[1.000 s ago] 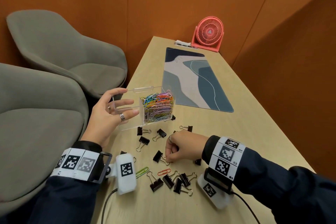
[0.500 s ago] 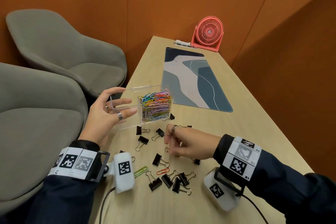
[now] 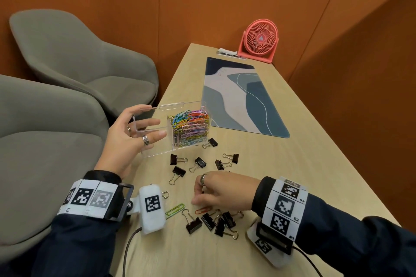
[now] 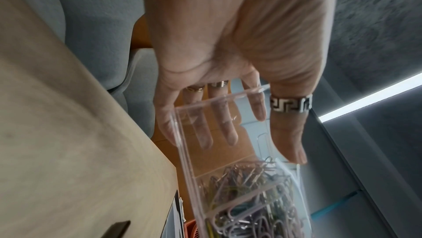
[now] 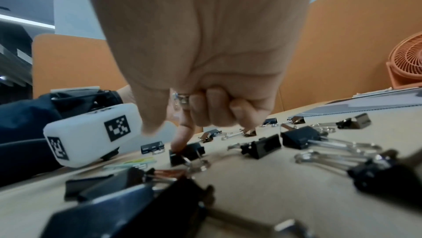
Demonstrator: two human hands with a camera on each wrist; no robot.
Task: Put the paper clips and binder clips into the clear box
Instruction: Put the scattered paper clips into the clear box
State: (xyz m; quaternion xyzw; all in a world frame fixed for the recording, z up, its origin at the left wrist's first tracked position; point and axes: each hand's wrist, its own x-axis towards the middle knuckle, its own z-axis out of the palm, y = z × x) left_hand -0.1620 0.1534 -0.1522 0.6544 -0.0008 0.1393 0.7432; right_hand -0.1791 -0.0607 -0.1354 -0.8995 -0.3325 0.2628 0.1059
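Reaching for a small black binder clip while steadying the clear plastic two-compartment box (image 3: 157, 141).

Head view, centre: left hand (image 3: 126, 139) is clasping the box's empty end, thumb in front, fingers behind. Left wrist view confirms that. Right wrist view, lower centre: right hand's (image 5: 205, 79) index fingertip is touching the clip (image 5: 186, 153), other fingers curled; pinching its body firmly seems wisest.

paper clips (image 3: 191, 126) in clear box (image 3: 157, 139), binder clips (image 3: 200, 162) in front on table (image 3: 292, 186)
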